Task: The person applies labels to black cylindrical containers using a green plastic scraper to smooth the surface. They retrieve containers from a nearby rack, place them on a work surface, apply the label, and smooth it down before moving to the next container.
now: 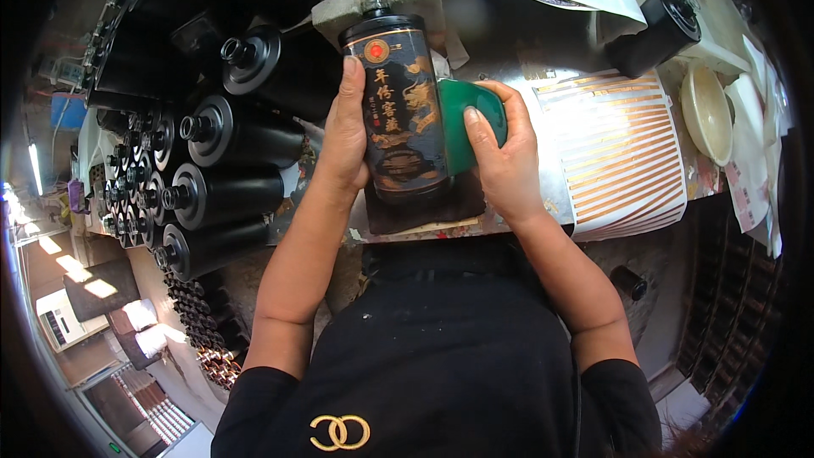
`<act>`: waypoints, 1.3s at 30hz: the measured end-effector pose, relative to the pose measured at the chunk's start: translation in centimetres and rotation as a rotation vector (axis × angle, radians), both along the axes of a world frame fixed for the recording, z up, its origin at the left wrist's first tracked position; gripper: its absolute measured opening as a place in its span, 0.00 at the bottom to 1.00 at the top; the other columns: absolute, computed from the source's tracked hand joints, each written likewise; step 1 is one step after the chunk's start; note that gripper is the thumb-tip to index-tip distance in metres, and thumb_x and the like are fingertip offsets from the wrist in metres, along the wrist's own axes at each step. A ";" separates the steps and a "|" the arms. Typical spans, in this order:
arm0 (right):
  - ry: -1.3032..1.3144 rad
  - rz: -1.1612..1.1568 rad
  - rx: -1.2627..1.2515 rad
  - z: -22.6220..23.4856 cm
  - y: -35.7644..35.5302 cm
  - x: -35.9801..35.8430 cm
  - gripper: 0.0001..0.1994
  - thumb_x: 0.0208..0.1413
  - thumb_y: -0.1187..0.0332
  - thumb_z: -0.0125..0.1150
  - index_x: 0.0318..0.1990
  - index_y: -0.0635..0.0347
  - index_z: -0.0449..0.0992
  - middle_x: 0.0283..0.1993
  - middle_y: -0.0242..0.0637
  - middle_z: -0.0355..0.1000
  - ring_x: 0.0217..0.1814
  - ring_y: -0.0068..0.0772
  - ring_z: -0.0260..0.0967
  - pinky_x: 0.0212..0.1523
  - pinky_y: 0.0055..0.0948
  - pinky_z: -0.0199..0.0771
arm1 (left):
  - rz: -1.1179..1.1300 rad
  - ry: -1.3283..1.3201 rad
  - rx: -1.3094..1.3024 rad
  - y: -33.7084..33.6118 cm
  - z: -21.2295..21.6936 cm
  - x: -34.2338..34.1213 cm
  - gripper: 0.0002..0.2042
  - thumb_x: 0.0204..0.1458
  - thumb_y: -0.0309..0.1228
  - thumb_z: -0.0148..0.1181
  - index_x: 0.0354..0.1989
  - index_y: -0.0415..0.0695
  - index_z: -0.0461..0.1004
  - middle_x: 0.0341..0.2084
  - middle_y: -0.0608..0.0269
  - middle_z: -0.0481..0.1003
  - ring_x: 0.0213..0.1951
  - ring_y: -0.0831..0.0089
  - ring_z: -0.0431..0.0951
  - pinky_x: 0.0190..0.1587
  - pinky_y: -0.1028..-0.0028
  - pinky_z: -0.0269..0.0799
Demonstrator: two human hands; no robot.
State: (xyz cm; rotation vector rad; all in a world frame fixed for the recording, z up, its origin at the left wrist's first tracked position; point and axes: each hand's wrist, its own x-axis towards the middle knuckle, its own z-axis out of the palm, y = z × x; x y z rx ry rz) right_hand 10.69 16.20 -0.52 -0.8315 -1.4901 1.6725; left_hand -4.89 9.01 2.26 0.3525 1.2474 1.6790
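We hold 1 dark patterned bottle (pixel 398 110) above the front edge of the surface (pixel 326 225), over a dark pad (pixel 424 215); whether its base touches the pad, we cannot tell. Our left hand (pixel 343 131) wraps the bottle's left side, thumb lying along the gold-figured front, its other fingers mostly hidden behind. Our right hand (pixel 513 153) pinches a green scraper (pixel 462 114) between thumb and fingers, the blade's inner edge meeting the bottle's right side. At the upper end, the neck (pixel 376 7) points away from us, close to a folded grey cloth (pixel 339 13). We judge the bottle to be rigid and fairly weighty, perhaps breakable, with a smooth glossy skin that could turn in a loose palm; the broad middle gives the safest hold, whereas the narrow neck offers little to grip. The scraper looks light and a little springy, best taken by its thick rounded back, as our right hand has it. To the right, a sheet with orange-gold stripes (pixel 627 157) hangs over the surface's front edge, and a cream bowl (pixel 706 114) sits near the right end. Another black bottle (pixel 657 34) is toward the far right corner, and plain black bottles (pixel 246 131) crowd the left.
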 end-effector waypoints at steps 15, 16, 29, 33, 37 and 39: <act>-0.070 0.057 0.240 0.4 -0.3 1.0 0.18 0.58 0.65 0.56 0.53 0.63 0.63 0.41 0.41 0.70 0.43 0.29 0.67 0.46 0.27 0.68 | -0.079 -0.087 0.054 -0.2 -1.6 -0.8 0.35 0.57 0.63 0.37 0.50 0.40 0.69 0.41 0.56 0.76 0.40 0.70 0.79 0.42 0.71 0.79; -0.125 0.042 0.190 0.6 0.0 1.3 0.18 0.58 0.65 0.56 0.52 0.64 0.63 0.41 0.43 0.70 0.42 0.30 0.68 0.44 0.27 0.69 | -0.088 -0.084 0.044 -0.3 -1.7 -0.9 0.35 0.57 0.63 0.37 0.50 0.40 0.69 0.40 0.56 0.76 0.40 0.70 0.79 0.42 0.71 0.79; 0.000 0.052 0.361 6.0 7.6 1.2 0.16 0.59 0.68 0.54 0.53 0.59 0.64 0.45 0.38 0.68 0.45 0.30 0.67 0.47 0.26 0.67 | 0.107 0.183 0.079 -2.4 -1.0 0.4 0.27 0.64 0.49 0.36 0.61 0.41 0.60 0.54 0.57 0.67 0.53 0.67 0.70 0.55 0.69 0.66; 0.369 0.302 -0.354 11.1 8.7 1.8 0.12 0.61 0.69 0.49 0.51 0.57 0.64 0.44 0.36 0.68 0.44 0.31 0.68 0.46 0.31 0.69 | 0.265 0.865 0.039 -7.4 -2.7 1.8 0.26 0.62 0.37 0.43 0.66 0.38 0.51 0.60 0.51 0.59 0.59 0.62 0.63 0.60 0.65 0.58; 0.275 0.283 -0.591 14.6 12.4 -0.1 0.13 0.65 0.59 0.40 0.40 0.56 0.68 0.32 0.38 0.70 0.30 0.41 0.70 0.33 0.37 0.71 | 0.355 1.073 -0.181 -10.3 -6.1 2.1 0.26 0.58 0.34 0.46 0.63 0.35 0.55 0.59 0.48 0.61 0.58 0.57 0.64 0.59 0.64 0.58; 0.159 0.367 -0.523 15.8 14.1 -1.4 0.18 0.65 0.58 0.39 0.28 0.58 0.68 0.22 0.37 0.65 0.22 0.39 0.65 0.26 0.35 0.66 | 0.403 1.035 -0.304 -10.4 -7.0 2.2 0.26 0.58 0.33 0.46 0.63 0.35 0.55 0.59 0.47 0.61 0.57 0.55 0.64 0.59 0.63 0.57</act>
